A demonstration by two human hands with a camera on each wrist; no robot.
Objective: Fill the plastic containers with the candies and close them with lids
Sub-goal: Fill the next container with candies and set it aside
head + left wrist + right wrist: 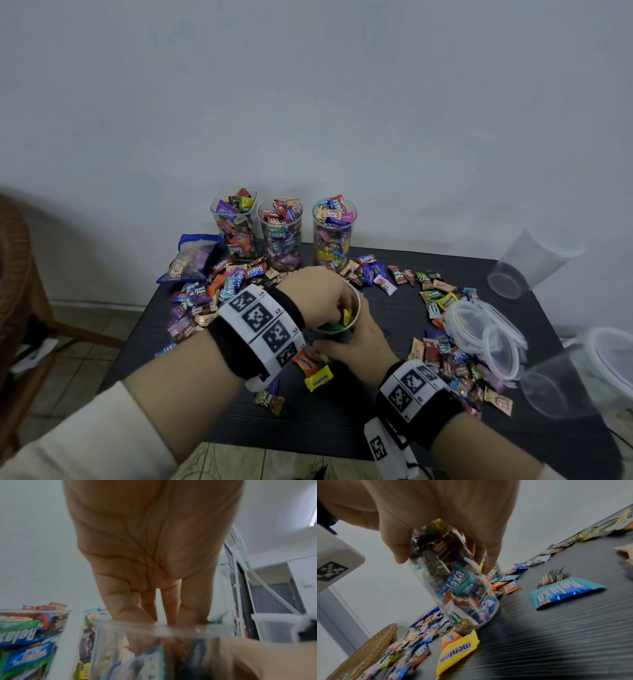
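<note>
Beyond both hands, three filled containers [282,233] stand lidless; right hand [359,337] clasps a fourth container [458,582], left hand [318,298] reaching inside, grip unclear.

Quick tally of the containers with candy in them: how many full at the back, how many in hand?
Full containers at the back: 3
Partly filled container gripped by the right hand: 1
Total: 4

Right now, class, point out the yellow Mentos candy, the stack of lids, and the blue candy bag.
yellow Mentos candy [318,378], head view, middle of its wrapper.
stack of lids [479,317], head view, top lid's rim.
blue candy bag [191,257], head view, its clear front.
</note>
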